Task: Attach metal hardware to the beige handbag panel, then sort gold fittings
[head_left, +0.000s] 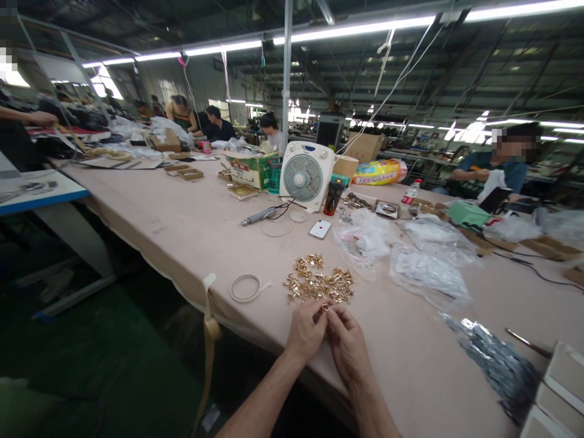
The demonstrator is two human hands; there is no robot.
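My left hand (306, 328) and my right hand (347, 337) meet near the table's front edge, fingertips pinched together. Between them shows a small gold-coloured metal piece (325, 308), gripped by both hands; its exact shape is mostly covered by the fingers. Just beyond my fingertips lies a loose pile of similar gold metal fittings (322, 281) on the pinkish cloth-covered table (191, 243). Left of the hands, a roll of tape (245, 288) rests flat with its loose end sticking out to the right.
Beyond the pile are a white phone (320, 229), a fan (306, 175), a dark cup (334, 196) and a pen-shaped electric tool (260, 216). Plastic bags (426, 274), flat grey metal pieces (497, 362) and white boxes (556, 395) lie rightward. A co-worker (493, 161) sits across at right.
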